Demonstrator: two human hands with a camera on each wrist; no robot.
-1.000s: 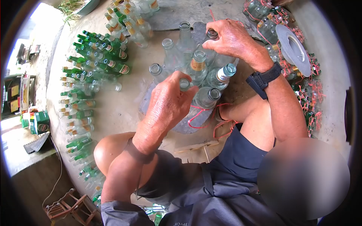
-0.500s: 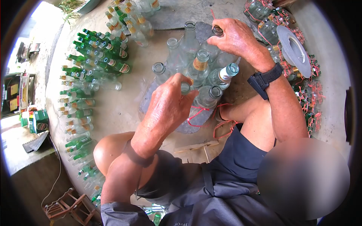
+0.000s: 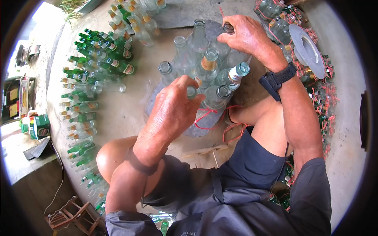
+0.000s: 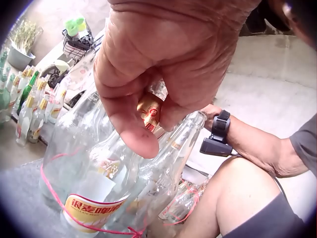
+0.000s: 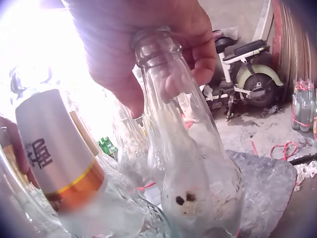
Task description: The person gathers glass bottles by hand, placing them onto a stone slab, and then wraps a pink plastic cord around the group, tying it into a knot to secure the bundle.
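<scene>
A cluster of clear glass bottles (image 3: 180, 55) stands upright on a grey stone slab (image 3: 197, 128). My left hand (image 3: 171, 102) grips the neck of a bottle on the near left side, and in the left wrist view thumb and fingers close around its gold-labelled neck (image 4: 150, 110). At the far right of the cluster my right hand (image 3: 248, 35) grips another bottle by its neck; the right wrist view shows this clear bottle (image 5: 193, 163) with dark spots inside. Pink-red string (image 4: 54, 191) runs round the bottles low down, with a knot (image 4: 134, 232) at the front.
Rows of green and clear bottles (image 3: 104, 59) stand on the floor to the left. String-tied bottle bundles (image 3: 277, 29) line the right side, with a grey hat (image 3: 303, 47) on top. Loose red string (image 3: 232, 133) lies near my leg. A small wooden stool (image 3: 75, 216) stands lower left.
The bottle cluster has shifted slightly right and then a little away from me. My right hand has moved a little right with its bottle; both hands keep their grips.
</scene>
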